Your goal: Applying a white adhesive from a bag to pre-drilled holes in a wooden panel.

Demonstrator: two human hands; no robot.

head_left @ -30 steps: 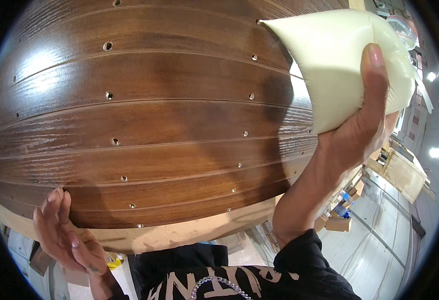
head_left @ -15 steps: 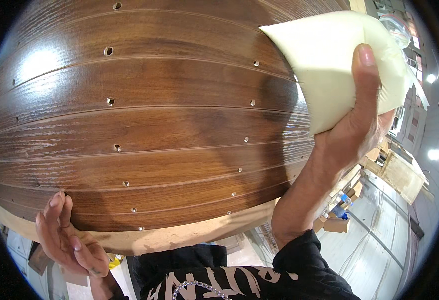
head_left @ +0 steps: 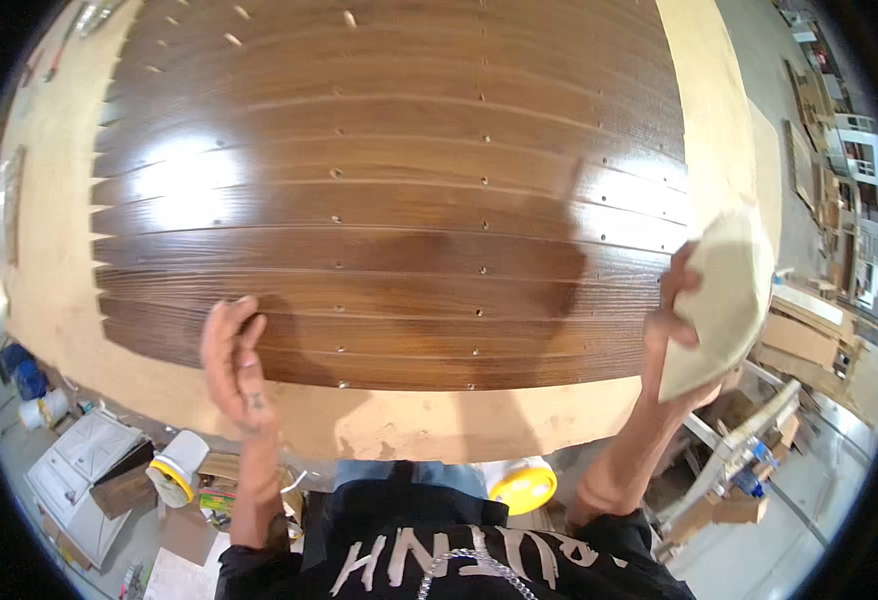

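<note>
A wide brown wood-grain panel of grooved slats (head_left: 409, 210), with rows of small holes, lies in front of me. My right hand (head_left: 674, 320), at the panel's near right edge, is closed on a plump cream-coloured bag (head_left: 724, 305). The bag is slightly blurred, and its contents cannot be told. My left hand (head_left: 234, 350) hovers at the near left edge of the panel, its fingers loosely bent and holding nothing. Whether its fingertips touch the panel I cannot tell. Several pale wooden pegs (head_left: 350, 18) stand out of or lie on the far part of the panel.
The panel rests on a larger pale board (head_left: 399, 425), whose near edge runs before my body. Below it are a white bucket with a yellow rim (head_left: 171, 470) and a yellow-lidded tub (head_left: 524, 487). At the right stands a wooden frame with boxes (head_left: 739, 430).
The bag in my right hand has moved lower and farther right, off the panel. My left hand has risen over the near left slats. The view now takes in the panel's side edges.
</note>
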